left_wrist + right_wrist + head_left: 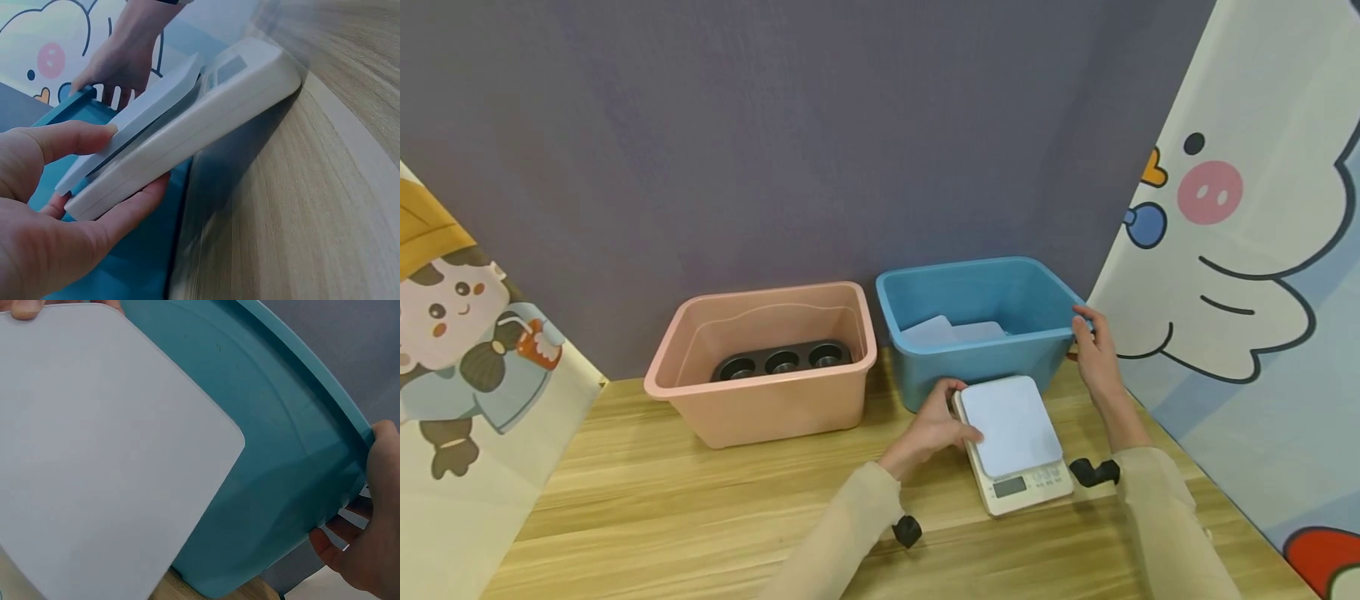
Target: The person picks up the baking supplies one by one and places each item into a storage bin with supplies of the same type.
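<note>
A white kitchen scale point(1011, 425) leans tilted in front of the blue bin point(940, 367), its display end lower, toward the person. My left hand point(932, 425) grips its upper left edge, thumb on the platform and fingers beneath, as the left wrist view shows along the scale's side point(187, 140). In the head view my right hand point(1097, 354) holds the bin's right front corner; in the right wrist view the thumb of that hand point(369, 550) is at the rim and its fingers curl under. Flat whitish pieces point(955, 332) lie inside the blue bin, partly hidden by its front wall.
To the left stands a pink bin point(775, 412) with a dark muffin pan point(782, 361) inside. Both bins sit on a wood-grain table point(685, 508) near a grey back panel point(775, 150). A cartoon-printed panel point(1262, 317) rises close on the right, another on the left.
</note>
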`<state>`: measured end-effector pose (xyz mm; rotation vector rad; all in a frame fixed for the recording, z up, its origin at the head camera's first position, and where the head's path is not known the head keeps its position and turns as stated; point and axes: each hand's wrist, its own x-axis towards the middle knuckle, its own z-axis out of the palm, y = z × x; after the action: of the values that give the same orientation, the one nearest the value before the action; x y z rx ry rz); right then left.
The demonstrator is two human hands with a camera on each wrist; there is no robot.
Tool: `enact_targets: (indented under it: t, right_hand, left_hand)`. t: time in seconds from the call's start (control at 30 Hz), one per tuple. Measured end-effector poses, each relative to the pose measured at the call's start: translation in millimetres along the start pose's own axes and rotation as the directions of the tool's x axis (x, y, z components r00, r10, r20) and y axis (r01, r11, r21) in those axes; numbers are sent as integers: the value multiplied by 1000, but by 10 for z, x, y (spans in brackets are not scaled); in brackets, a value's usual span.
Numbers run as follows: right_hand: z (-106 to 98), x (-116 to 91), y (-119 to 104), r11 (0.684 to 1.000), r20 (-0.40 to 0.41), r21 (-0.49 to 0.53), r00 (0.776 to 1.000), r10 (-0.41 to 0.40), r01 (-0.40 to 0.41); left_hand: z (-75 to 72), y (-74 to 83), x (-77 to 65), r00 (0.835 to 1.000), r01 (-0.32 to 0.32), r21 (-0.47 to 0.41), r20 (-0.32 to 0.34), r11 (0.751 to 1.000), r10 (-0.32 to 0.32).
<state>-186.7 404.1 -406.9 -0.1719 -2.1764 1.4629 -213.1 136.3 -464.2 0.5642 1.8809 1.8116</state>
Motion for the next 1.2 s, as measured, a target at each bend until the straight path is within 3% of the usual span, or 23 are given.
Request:
enact_targets:
  t: [0.33,0.6,0.77,1.2]
  right_hand:
    - [7,1,-3,1000,8,-10,1000,15,-15]
    - [-19,119,300,999,-3,-29,1000,22,-22]
    - [-25,141,364,999,-10,-48,1000,23,-23]
    - [24,3,-23,1000,-1,-4,1000,18,-18]
  left_hand:
    - [-39,54,-46,999,-39,-5,-17,999,39]
    - [-76,116,-95,998,-57,-5,-8,998,57]
    - [-82,170,-125,997,-80,-3,1,997,80]
    - [-95,357,-185,985,-170,77,44,982,167]
